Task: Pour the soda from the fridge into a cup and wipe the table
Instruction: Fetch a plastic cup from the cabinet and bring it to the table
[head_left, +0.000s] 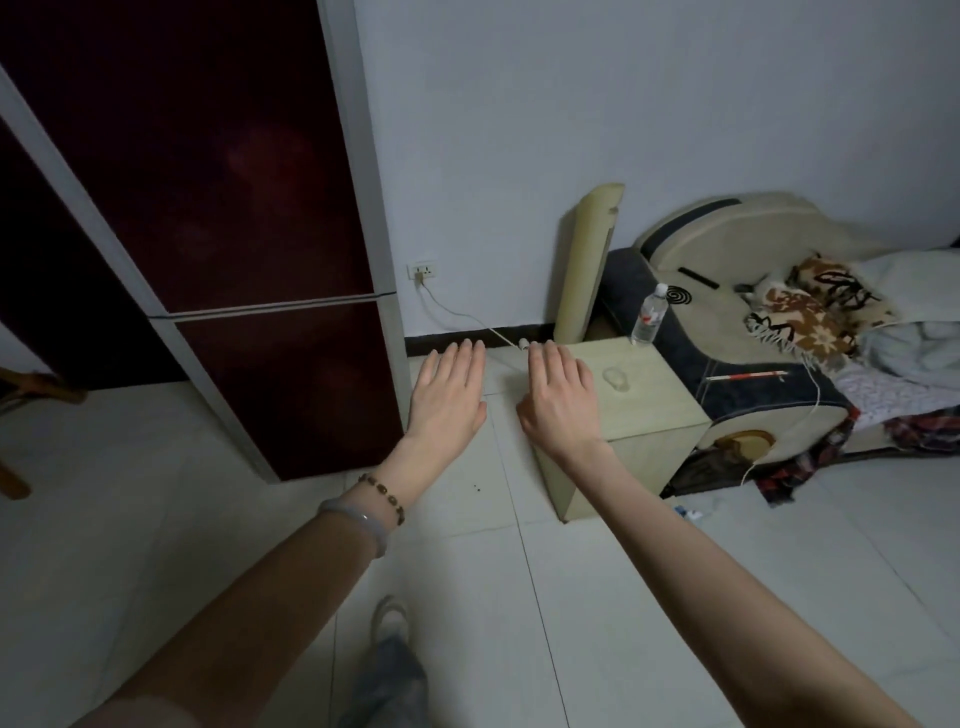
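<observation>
A tall dark-red fridge (208, 208) with grey edges stands at the left, both doors closed. To its right is a small beige table (644, 395) with a clear plastic cup (616, 378) on top and a clear water bottle (649, 315) at its far corner. My left hand (449, 397) and my right hand (561, 397) are stretched out side by side, palms down, fingers straight and empty, between the fridge and the table. My right hand overlaps the table's left edge in view. No soda is visible.
A sofa (737, 270) strewn with blankets and clothes sits to the right of the table. A beige panel (587, 260) leans on the wall behind it. A cable runs from a wall socket (425, 270) along the floor. My shoe (390, 618) is on the white tiles.
</observation>
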